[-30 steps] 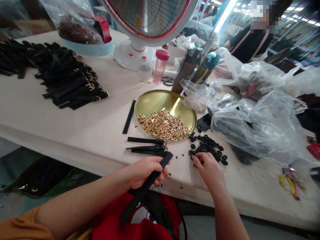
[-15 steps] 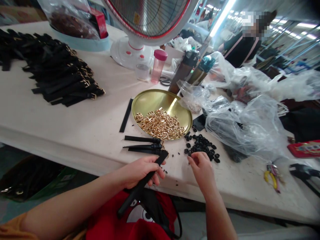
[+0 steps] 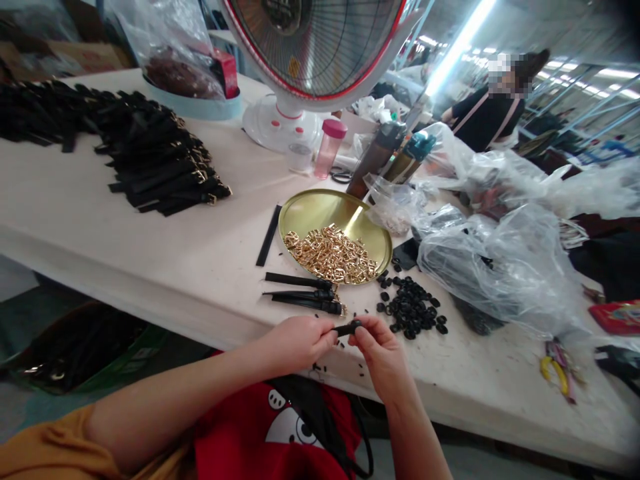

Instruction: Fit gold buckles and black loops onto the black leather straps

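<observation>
Two hands meet on a black strap (image 3: 347, 327) just above the surface (image 3: 210, 267): the left hand (image 3: 300, 343) has its grip clamped on it, the right hand (image 3: 383, 353) pinches its tip, black pieces (image 3: 410, 308) lie handy at one o'clock, gold buckles (image 3: 333, 253) at twelve.

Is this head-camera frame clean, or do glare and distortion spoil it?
Head view: sharp at the black strap between the left hand and right hand; glare streaks the brass tray; the ceiling light is blown out; the wide lens bows the table edge.

A mustard-yellow short sleeve (image 3: 45, 447) tops bare forearms (image 3: 175, 393), with a red cartoon-printed front (image 3: 280, 427) below.
</observation>
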The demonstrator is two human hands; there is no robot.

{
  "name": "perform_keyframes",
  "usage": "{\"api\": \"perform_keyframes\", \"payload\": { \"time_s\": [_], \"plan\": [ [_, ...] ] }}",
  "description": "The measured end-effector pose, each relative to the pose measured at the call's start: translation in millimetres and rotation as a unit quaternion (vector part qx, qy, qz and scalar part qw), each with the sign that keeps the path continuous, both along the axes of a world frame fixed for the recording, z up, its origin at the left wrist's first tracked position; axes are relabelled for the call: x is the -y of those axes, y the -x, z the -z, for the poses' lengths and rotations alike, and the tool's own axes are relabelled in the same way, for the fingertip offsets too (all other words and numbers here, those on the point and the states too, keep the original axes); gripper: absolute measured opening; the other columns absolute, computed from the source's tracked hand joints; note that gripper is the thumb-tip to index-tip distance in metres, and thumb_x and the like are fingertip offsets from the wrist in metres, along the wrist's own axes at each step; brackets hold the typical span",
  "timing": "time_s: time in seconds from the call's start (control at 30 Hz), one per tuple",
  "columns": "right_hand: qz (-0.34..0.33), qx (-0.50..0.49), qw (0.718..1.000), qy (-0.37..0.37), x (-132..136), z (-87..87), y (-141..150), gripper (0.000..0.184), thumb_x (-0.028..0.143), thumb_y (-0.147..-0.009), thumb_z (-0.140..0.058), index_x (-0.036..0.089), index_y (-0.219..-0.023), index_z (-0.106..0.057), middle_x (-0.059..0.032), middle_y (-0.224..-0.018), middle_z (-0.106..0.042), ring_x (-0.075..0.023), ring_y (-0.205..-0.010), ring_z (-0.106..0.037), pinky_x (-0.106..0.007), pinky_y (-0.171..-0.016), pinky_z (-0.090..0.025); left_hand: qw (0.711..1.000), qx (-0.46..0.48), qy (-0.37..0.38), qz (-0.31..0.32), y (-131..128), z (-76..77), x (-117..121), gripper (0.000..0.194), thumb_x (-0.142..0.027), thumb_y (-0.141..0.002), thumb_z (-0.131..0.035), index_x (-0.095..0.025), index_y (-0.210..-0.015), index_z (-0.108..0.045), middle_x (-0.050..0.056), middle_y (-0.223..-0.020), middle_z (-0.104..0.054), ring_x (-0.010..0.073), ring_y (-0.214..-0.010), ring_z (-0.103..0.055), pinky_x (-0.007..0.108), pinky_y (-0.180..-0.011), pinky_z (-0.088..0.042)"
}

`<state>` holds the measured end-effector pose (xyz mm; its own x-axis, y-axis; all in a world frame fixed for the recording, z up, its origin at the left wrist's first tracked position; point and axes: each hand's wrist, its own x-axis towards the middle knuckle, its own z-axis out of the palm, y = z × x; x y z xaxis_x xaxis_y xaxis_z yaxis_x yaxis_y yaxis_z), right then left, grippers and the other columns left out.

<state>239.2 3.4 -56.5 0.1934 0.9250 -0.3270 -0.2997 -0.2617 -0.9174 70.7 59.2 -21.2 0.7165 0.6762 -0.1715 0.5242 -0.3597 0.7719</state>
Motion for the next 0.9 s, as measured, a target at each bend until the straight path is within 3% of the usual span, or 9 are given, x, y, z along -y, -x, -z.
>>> {"api": "perform_keyframes", "payload": {
  "time_s": [0.17, 0.33, 0.5, 0.63, 0.77, 0.9],
  "plan": [
    [-0.057, 0.052, 0.997, 0.007, 2.2, 1.9, -1.4, 0.02, 0.031, -0.065, -0.07, 0.019, -0.076, -0.058, 0.0054, -0.058, -0.058, -0.0074, -0.055, -0.051, -0.02, -0.058, -0.04, 0.997, -0.048, -0.054, 0.038, 6.4, 1.6, -3.5, 0.031, -0.031, -0.083, -0.035, -0.016, -0.067, -0.057, 0.003, -0.06, -0.057, 0.0141, -0.053, -0.048, 0.024, -0.046, -0.024],
    [-0.074, 0.072, 0.994, 0.016, -1.8, -0.4, 4.3, 0.025, 0.031, -0.058, -0.073, 0.018, -0.07, -0.056, 0.006, -0.057, -0.054, -0.0067, -0.05, -0.048, -0.019, -0.051, -0.038, 0.998, -0.043, -0.003, 0.035, 10.2, 1.1, -4.9, 0.027, -0.029, -0.081, -0.038, -0.017, -0.066, -0.057, 0.001, -0.06, -0.059, 0.0134, -0.052, -0.049, 0.023, -0.046, -0.025],
    [-0.13, 0.061, 0.989, 0.031, 1.8, 10.0, 12.3, 0.026, 0.031, -0.057, -0.074, 0.018, -0.07, -0.056, 0.0055, -0.055, -0.055, -0.0074, -0.047, -0.047, -0.02, -0.046, -0.037, 0.996, -0.069, -0.002, 0.057, 10.4, -0.7, -1.1, 0.027, -0.029, -0.08, -0.039, -0.018, -0.07, -0.061, 0.003, -0.065, -0.063, 0.0152, -0.056, -0.052, 0.022, -0.048, -0.029],
    [-0.091, 0.042, 0.994, 0.042, 2.2, 15.7, 7.8, 0.025, 0.035, -0.061, -0.071, 0.019, -0.073, -0.056, 0.0059, -0.051, -0.054, -0.0083, -0.046, -0.047, -0.021, -0.049, -0.037, 0.996, -0.037, 0.056, 0.061, 14.6, 0.7, -2.5, 0.027, -0.03, -0.082, -0.038, -0.018, -0.091, -0.061, 0.003, -0.075, -0.066, 0.0173, -0.064, -0.058, 0.023, -0.054, -0.038],
    [-0.029, 0.005, 0.999, 0.031, -4.4, 16.3, 12.0, 0.023, 0.034, -0.063, -0.07, 0.019, -0.075, -0.058, 0.0063, -0.052, -0.051, -0.0076, -0.049, -0.044, -0.021, -0.051, -0.035, 0.996, 0.027, 0.078, 0.019, 18.6, 5.0, -4.4, 0.042, -0.029, -0.084, -0.038, -0.019, -0.125, -0.042, 0.008, -0.116, -0.057, 0.0211, -0.102, -0.054, 0.027, -0.083, -0.04],
    [-0.072, -0.006, 0.997, 0.028, -13.1, 12.6, 28.1, 0.023, 0.036, -0.065, -0.068, 0.018, -0.076, -0.058, 0.0043, -0.059, -0.051, -0.0081, -0.051, -0.042, -0.021, -0.05, -0.035, 0.991, 0.071, 0.111, -0.036, 17.1, 8.8, -8.5, 0.047, -0.037, -0.088, -0.032, -0.018, -0.131, -0.034, 0.008, -0.124, -0.052, 0.021, -0.11, -0.049, 0.03, -0.09, -0.037]
  ]
}}
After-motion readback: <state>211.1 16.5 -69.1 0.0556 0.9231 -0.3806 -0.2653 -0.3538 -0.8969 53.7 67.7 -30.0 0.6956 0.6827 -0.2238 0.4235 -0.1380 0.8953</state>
